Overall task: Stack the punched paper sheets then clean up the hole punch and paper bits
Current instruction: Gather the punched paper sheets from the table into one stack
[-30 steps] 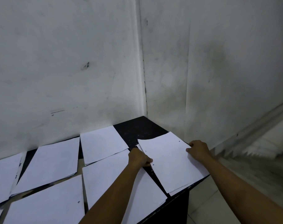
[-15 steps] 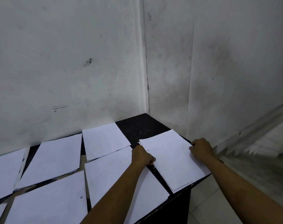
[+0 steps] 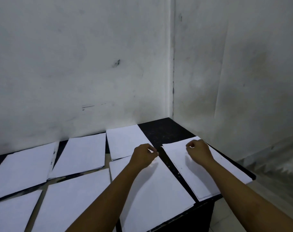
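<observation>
Paper lay in white sheets and small piles across the dark bench (image 3: 166, 131), which was pushed into the corner of two scuffed grey walls (image 3: 173, 64). The stack of sheets (image 3: 201, 174) nearest that corner sat along the bench's right edge, its near end reaching the front edge, with a strip of bare dark top between it and the next pile. The right hand (image 3: 199, 150) hovered over the far end of this stack with its fingers loosely curled and gripping nothing; whether it brushed the top sheet could not be told. The left hand (image 3: 143, 155) hung beside the stack, over the far corner of the neighbouring front pile (image 3: 152, 190), its fingers likewise loosely curled and holding no sheet. Behind that pile, closer to the wall, lay another sheet (image 3: 125, 140), and further from the corner four more piles ran off the left of the view in two rows. Both forearms were bare.
</observation>
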